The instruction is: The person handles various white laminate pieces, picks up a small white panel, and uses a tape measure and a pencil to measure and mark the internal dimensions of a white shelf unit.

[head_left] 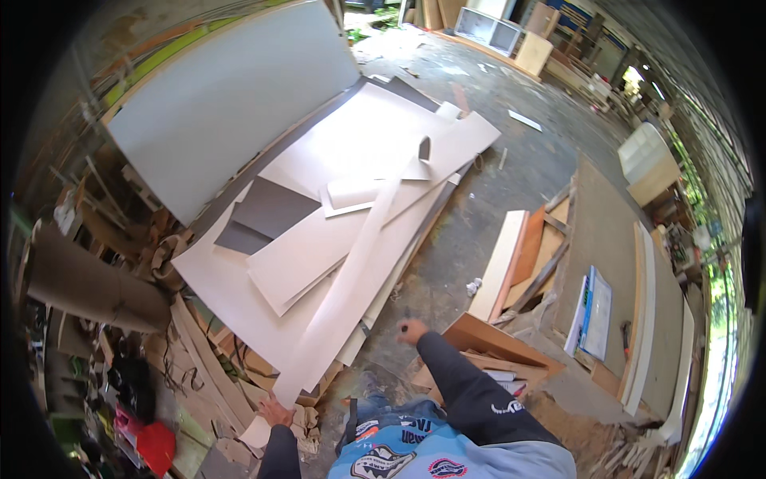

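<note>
A long, pale laminate strip (pixel 351 279) runs lengthwise over a stack of sheets, its near end jutting past the stack's edge. My left hand (pixel 277 413) is at that near corner, fingers partly spread and seeming to pinch the strip's edge. My right hand (pixel 412 331) is closed above the floor, right of the stack. A small dark end pokes out of it; the rest of that object is hidden. Under the strip lie broad pale sheets (pixel 231 287), a narrower pale panel (pixel 287 275) and dark grey pieces (pixel 275 209). A curled pale piece (pixel 355 191) rests farther back.
A large grey-white board (pixel 239 96) leans behind the stack at left. To the right stands a workbench-like box (pixel 598 239) bearing a blue-and-white packet (pixel 594 311). Wood offcuts (pixel 511 263) lean beside it. Brown roll (pixel 96 275) and scraps crowd the near left.
</note>
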The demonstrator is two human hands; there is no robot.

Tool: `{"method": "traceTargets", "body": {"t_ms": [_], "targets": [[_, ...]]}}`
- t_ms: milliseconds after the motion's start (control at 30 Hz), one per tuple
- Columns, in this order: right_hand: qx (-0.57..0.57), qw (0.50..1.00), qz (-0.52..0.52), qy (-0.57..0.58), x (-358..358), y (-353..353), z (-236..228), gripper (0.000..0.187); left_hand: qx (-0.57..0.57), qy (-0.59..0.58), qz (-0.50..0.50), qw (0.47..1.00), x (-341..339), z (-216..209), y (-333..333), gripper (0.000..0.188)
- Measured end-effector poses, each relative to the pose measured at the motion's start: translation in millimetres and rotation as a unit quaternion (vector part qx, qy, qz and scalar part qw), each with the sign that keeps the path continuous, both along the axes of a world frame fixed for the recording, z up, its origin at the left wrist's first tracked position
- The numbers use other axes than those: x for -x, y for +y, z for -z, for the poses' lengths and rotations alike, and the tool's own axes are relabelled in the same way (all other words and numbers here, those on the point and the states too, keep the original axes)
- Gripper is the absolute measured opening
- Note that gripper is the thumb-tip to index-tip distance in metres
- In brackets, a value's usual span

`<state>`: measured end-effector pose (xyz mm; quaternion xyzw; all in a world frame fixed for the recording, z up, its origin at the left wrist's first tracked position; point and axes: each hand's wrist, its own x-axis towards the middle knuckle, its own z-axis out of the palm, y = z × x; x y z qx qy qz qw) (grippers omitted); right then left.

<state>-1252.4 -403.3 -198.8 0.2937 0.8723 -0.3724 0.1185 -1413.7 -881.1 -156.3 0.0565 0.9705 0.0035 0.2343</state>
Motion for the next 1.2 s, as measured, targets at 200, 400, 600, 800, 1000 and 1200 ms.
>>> {"method": "traceTargets", "body": {"t_ms": [200,400,600,800,1000,1200], "targets": [[0.026,0.972,0.147,-0.182,-244.8,-60.9,16.2,0.05,0.008,0.051,0.142,0.989,102.2,33.8,109.9,0.1],[-0.026,0.852,0.47,-0.228,-394.9,-95.4,-12.0,0.041,0.086,0.092,0.186,0.975,140.9,28.6,176.9,0.089],[-0.038,0.883,0.412,-0.224,-378.0,-140.8,-32.7,0.046,0.077,0.106,0.163,0.978,177.6,46.9,206.6,0.096],[0.019,0.875,0.441,-0.2,-348.9,-165.4,-45.0,0.053,-0.035,0.174,0.036,0.984,223.7,25.0,234.7,0.094],[0.005,0.845,0.495,-0.2,-333.5,-165.6,-68.8,0.048,-0.3,0.231,0.063,0.923,247.1,23.9,225.8,0.094],[0.029,0.837,0.504,-0.209,-352.9,-198.3,-50.9,0.044,0.094,0.029,0.105,0.99,190.2,75.5,133.3,0.11]]}}
